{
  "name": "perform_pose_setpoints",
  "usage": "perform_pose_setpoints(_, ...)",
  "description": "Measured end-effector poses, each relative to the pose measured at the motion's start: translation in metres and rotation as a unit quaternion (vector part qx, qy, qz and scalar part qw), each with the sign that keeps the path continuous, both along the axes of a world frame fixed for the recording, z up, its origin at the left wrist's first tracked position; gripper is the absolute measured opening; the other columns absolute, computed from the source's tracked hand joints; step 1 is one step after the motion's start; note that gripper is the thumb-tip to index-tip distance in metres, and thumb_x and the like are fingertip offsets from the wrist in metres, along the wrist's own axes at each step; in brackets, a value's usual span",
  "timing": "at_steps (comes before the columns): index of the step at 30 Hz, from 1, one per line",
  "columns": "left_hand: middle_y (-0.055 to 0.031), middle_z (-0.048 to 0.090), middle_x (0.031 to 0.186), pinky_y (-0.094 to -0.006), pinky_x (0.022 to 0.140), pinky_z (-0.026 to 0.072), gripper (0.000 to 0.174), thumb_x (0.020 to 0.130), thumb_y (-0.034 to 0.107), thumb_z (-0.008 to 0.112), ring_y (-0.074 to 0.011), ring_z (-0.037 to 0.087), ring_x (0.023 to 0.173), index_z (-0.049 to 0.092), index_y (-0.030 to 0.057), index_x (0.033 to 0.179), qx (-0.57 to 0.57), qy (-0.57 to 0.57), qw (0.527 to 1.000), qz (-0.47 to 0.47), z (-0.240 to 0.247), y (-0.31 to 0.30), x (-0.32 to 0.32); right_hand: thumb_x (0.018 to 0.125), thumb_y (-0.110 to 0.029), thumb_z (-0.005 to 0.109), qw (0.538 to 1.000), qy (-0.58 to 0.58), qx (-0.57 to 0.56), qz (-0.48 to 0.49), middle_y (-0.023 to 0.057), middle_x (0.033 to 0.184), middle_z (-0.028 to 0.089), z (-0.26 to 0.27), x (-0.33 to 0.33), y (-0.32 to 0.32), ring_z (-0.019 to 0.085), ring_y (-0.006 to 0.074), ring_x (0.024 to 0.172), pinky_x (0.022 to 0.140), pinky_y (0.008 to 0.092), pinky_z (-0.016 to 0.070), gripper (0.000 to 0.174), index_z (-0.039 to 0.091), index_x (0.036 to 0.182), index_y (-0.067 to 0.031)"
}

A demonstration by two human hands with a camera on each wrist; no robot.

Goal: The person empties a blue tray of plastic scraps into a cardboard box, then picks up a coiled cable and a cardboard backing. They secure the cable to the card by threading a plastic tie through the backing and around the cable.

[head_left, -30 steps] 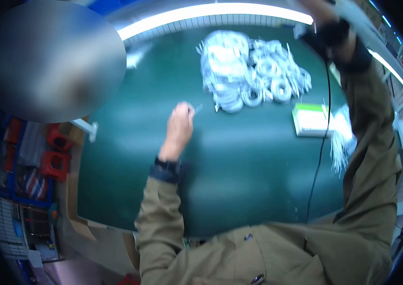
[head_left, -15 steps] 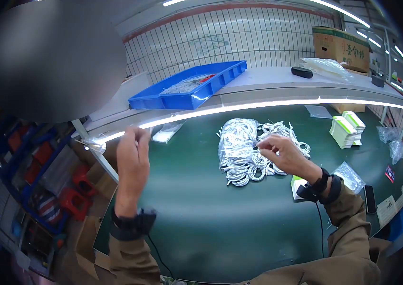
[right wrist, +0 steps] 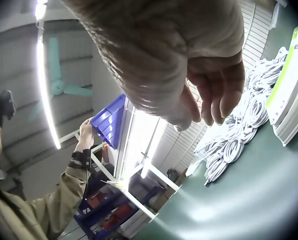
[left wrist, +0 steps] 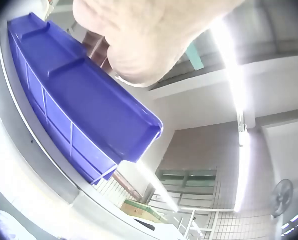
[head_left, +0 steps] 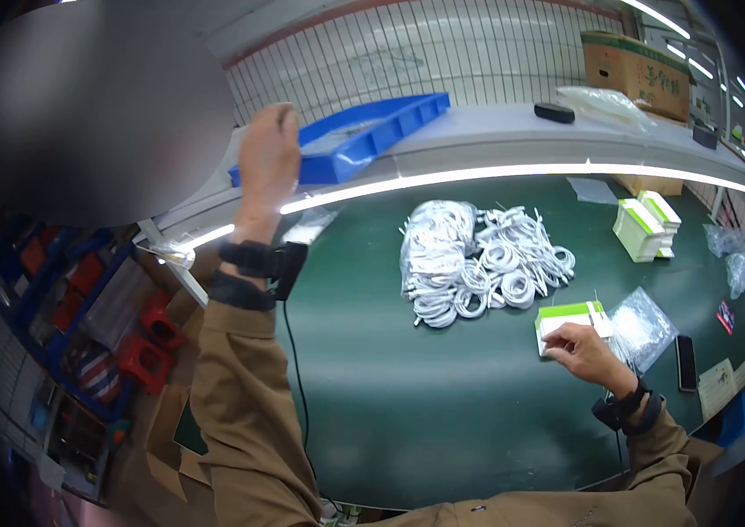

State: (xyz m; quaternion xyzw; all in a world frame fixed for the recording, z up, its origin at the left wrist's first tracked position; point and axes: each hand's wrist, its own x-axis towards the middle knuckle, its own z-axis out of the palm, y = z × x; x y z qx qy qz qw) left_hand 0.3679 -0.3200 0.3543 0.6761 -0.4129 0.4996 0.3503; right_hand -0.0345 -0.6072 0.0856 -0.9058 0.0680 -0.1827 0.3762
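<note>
My left hand [head_left: 269,162] is raised at the left end of a blue plastic tray [head_left: 390,132] on the shelf, overlapping its near side. In the left wrist view the hand [left wrist: 149,40] hangs above the tray [left wrist: 94,105], its fingertips out of frame, so I cannot tell whether they pinch anything. Low over the table, my right hand [head_left: 585,353] is beside a white-and-green stack of cards [head_left: 557,318]. Its fingers [right wrist: 216,95] are loosely bent, with nothing seen between them. White coiled cables [head_left: 513,259] lie behind it, some in a clear bag [head_left: 436,250].
Clear plastic bags [head_left: 642,329] and a black phone [head_left: 686,363] are at the right. Further back stand white-and-green stacks [head_left: 640,230]. A lit shelf [head_left: 478,140] spans the table's back, carrying a cardboard box [head_left: 636,77]. Thin black wires trail from both wrists.
Over the last half second my left hand has risen to the blue tray. My right hand has come down from above the cables to the card stack. The head view tilted up earlier.
</note>
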Motion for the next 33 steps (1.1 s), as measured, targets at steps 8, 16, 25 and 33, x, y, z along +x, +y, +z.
perform_pose_setpoints(8, -0.0173, 0.070, 0.123, -0.0381, 0.100, 0.0542, 0.032, 0.109, 0.018, 0.054, -0.0284, 0.067, 0.115, 0.067, -0.0053, 0.125, -0.070, 0.022, 0.994, -0.084, -0.070, 0.022, -0.074, 0.095, -0.011, 0.074, 0.997, -0.019, 0.076, -0.016, 0.0151, 0.099, 0.076, -0.056, -0.017, -0.020, 0.073, 0.0201, 0.088, 0.081, 0.0322, 0.0573, 0.025, 0.073, 0.115, 0.0039)
perform_pose_setpoints(16, -0.0174, 0.067, 0.120, -0.0363, 0.088, 0.0582, 0.035, 0.109, 0.018, 0.055, -0.0227, 0.067, 0.107, 0.057, -0.0071, 0.132, -0.063, 0.245, 0.909, -0.332, -0.178, 0.030, -0.211, 0.094, -0.004, 0.074, 0.998, -0.020, 0.062, -0.005, 0.0111, 0.098, 0.076, -0.065, -0.026, -0.022, 0.072, 0.0176, 0.088, 0.081, 0.0304, 0.0573, 0.020, 0.074, 0.113, 0.0012)
perform_pose_setpoints(25, -0.0126, 0.057, 0.121, -0.0350, 0.079, 0.0392, 0.052, 0.105, 0.037, 0.059, -0.0248, 0.048, 0.109, 0.058, -0.0065, 0.133, -0.094, 0.105, 0.866, -0.479, -0.134, 0.071, -0.289, 0.090, -0.012, 0.074, 0.894, -0.433, 0.074, 0.091, 0.0145, 0.098, 0.062, 0.092, -0.087, 0.044, 0.060, 0.0179, 0.082, 0.068, 0.0285, 0.0492, 0.040, 0.063, 0.120, 0.0118)
perform_pose_setpoints(33, -0.0072, 0.057, 0.117, -0.0321, 0.074, 0.0406, 0.042, 0.104, 0.033, 0.061, -0.0205, 0.049, 0.101, 0.061, 0.0001, 0.131, -0.100, 0.143, 0.837, -0.518, -0.150, 0.068, -0.311, 0.092, -0.012, 0.072, 0.851, -0.461, 0.091, 0.232, 0.0142, 0.097, 0.062, 0.114, -0.101, 0.076, 0.059, 0.0180, 0.081, 0.067, 0.0285, 0.0488, 0.037, 0.062, 0.119, 0.0107)
